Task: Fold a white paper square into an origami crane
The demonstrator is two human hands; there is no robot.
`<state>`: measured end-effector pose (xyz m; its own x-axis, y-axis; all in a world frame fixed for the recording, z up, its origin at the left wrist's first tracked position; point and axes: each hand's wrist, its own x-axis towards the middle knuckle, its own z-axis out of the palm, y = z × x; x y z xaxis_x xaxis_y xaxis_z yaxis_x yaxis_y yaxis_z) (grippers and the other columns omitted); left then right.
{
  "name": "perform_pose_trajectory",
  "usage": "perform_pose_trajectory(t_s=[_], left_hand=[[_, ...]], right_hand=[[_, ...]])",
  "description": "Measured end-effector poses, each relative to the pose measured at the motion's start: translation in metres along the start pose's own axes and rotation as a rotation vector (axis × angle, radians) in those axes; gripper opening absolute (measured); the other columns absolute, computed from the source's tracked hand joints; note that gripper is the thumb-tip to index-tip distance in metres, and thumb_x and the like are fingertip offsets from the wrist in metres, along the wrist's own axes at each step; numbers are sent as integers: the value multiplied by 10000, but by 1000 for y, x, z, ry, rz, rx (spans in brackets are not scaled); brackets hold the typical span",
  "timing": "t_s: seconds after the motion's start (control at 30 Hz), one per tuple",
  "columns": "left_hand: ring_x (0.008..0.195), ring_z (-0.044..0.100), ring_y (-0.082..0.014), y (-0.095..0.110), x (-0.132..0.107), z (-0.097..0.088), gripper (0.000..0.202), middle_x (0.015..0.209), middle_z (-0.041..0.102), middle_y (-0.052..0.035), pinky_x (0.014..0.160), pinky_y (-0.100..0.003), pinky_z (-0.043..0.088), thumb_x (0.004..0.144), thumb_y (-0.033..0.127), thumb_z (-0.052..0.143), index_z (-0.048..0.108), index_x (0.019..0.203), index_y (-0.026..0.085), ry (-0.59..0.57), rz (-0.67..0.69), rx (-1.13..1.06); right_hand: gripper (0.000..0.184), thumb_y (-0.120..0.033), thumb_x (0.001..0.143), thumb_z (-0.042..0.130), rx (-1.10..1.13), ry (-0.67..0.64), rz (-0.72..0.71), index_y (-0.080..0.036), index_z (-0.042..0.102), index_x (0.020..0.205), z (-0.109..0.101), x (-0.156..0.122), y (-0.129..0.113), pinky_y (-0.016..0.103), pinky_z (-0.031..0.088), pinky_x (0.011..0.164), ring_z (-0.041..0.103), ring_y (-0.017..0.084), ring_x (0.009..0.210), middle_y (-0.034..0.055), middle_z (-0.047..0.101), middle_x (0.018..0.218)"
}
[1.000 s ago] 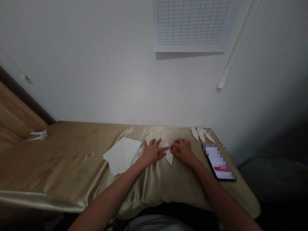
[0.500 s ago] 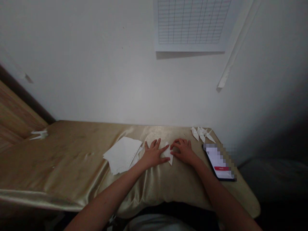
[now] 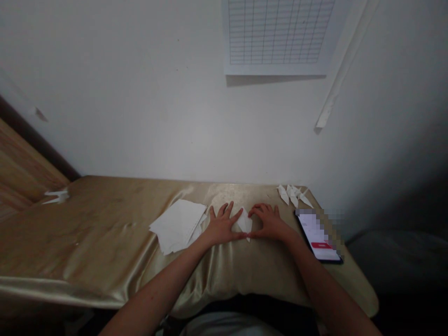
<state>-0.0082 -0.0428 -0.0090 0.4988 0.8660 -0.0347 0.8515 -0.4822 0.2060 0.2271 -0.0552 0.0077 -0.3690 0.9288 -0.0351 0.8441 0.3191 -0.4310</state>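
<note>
A small folded white paper piece [image 3: 244, 222] lies on the gold satin cloth [image 3: 105, 233] between both hands. My left hand [image 3: 221, 224] rests flat with fingers spread, its forefinger along the paper's left edge. My right hand [image 3: 269, 221] lies on the cloth at the paper's right edge, fingers curved and pressing down. Both thumbs meet near the paper's lower tip. A stack of plain white sheets [image 3: 178, 225] sits just left of my left hand.
Several folded white paper figures [image 3: 293, 195] lie at the far right corner by the wall. A phone [image 3: 319, 235] with a lit screen rests right of my right hand. Another folded paper piece [image 3: 56, 196] lies at the far left edge. A grid chart [image 3: 278, 35] hangs on the wall.
Both hands slid slightly toward me along the folded paper, and the thumbs have come together at its lower tip. The paper stays in place.
</note>
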Motion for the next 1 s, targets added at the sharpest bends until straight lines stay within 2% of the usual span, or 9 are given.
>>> perform_pose_trajectory(t_s=[0.2, 0.33, 0.4, 0.47, 0.53, 0.6, 0.67, 0.73, 1.0], left_hand=[[1556, 174, -446, -1, 1, 2, 761, 1720, 183, -126, 1106, -842, 29, 919, 702, 542, 318, 1592, 425, 6, -8, -5], [1538, 229, -414, 0, 1, 5, 672, 1684, 297, -124, 1123, -825, 62, 962, 598, 563, 354, 1577, 426, 101, -6, -2], [1513, 277, -397, 2, 1, 5, 626, 1640, 381, -112, 1135, -811, 82, 962, 539, 601, 409, 1546, 422, 165, -9, -11], [1479, 328, -376, 4, 2, 3, 532, 1587, 455, -85, 1150, -794, 89, 964, 466, 629, 503, 1478, 414, 222, -16, -29], [1450, 363, -356, 6, 2, 2, 399, 1539, 508, -60, 1163, -779, 89, 959, 405, 652, 618, 1357, 394, 260, -17, -56], [1427, 384, -340, 7, 2, 1, 246, 1506, 543, -38, 1172, -763, 87, 947, 368, 677, 717, 1190, 365, 284, -1, -83], [1407, 401, -331, 7, 2, 1, 131, 1485, 566, -20, 1179, -750, 76, 934, 353, 700, 771, 1044, 342, 305, 25, -103], [1388, 418, -325, 6, 1, 2, 100, 1473, 583, -7, 1184, -741, 70, 928, 357, 713, 794, 983, 342, 320, 45, -116], [1412, 405, -377, -1, 0, 1, 183, 1553, 525, -4, 1143, -796, 79, 932, 480, 683, 803, 1059, 425, 264, 11, -51]], right_hand=[[756, -588, 604, 859, 2, -3, 1, -316, 602, 1261, 2, -1, 0, 774, 29, 1172, 328, 379, 1459, 99, 452, 1503], [761, -571, 584, 883, 26, 14, 7, -320, 614, 1251, 4, 0, 1, 767, 22, 1172, 335, 372, 1454, 96, 468, 1487], [664, -557, 631, 868, 42, 36, 5, -326, 648, 1213, 5, 1, 1, 753, 42, 1177, 357, 361, 1439, 86, 497, 1462], [442, -512, 748, 803, 57, 78, 5, -324, 694, 1133, 5, 3, 1, 731, 59, 1182, 401, 335, 1408, 69, 546, 1409], [212, -420, 853, 717, 64, 130, 14, -307, 730, 1033, 5, 5, 2, 714, 71, 1184, 456, 304, 1357, 54, 602, 1325], [111, -343, 886, 676, 65, 167, 14, -292, 750, 952, 6, 7, 2, 699, 81, 1186, 491, 285, 1315, 43, 642, 1248], [84, -318, 874, 689, 65, 191, 2, -294, 766, 900, 7, 9, 2, 685, 93, 1188, 506, 282, 1291, 34, 668, 1196], [76, -326, 863, 708, 60, 211, -17, -308, 782, 866, 7, 10, 2, 678, 89, 1190, 514, 286, 1278, 26, 686, 1164], [95, -413, 867, 738, 19, 172, -12, -367, 820, 881, 4, 9, 2, 676, 68, 1203, 489, 297, 1308, 32, 676, 1187]])
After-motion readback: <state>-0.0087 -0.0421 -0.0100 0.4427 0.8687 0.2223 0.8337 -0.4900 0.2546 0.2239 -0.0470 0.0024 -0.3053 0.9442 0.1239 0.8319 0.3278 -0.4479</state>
